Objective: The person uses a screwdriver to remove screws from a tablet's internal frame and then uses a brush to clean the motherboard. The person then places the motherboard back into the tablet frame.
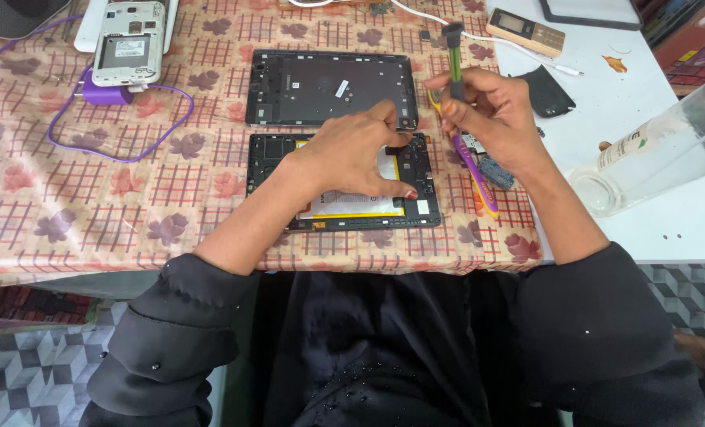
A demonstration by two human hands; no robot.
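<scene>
An opened tablet [419, 180] with its battery and boards showing lies on the patterned tablecloth near the front edge. My left hand [352, 154] rests flat on top of it, fingers spread, pressing it down. Its removed dark back cover [328, 87] lies just behind, touching nothing. My right hand [487, 107] is closed around a green-handled screwdriver [453, 59] held upright over the tablet's right top corner; the tip is hidden by my fingers. A purple and yellow tool [479, 178] lies under my right wrist.
A white phone without its back [128, 43] sits on a purple charger [103, 93] with a looping cable at the back left. A small keypad phone [526, 32], a black cloth piece [546, 91] and a clear plastic bottle [653, 154] lie on the white table at right.
</scene>
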